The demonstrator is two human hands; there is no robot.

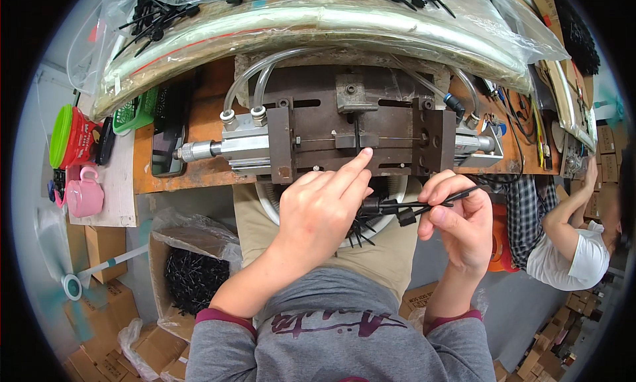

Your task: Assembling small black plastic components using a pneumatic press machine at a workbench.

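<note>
My left hand (322,208) reaches over the front of a dark metal fixture (318,120). Its index finger is stretched out, the tip at the lower end of a thin black part (358,134) standing between two small central jaws. The other fingers bend loosely, with nothing visible in them, and the thumb is hidden. To the right, my right hand (457,216) pinches several slim black plastic rods (424,206) with blocky ends, pointing left. Below the fixture, more black parts (360,231) lie in a white round container (391,224) at my lap, partly hidden by my left hand.
Pneumatic cylinders (246,147) with clear hoses flank the fixture. Black parts (156,21) lie on the plastic-covered ledge behind. A phone (169,150), a green basket (136,110) and a pink cup (86,193) stand left. An open box (162,276) holds black parts. Another person (573,249) sits right.
</note>
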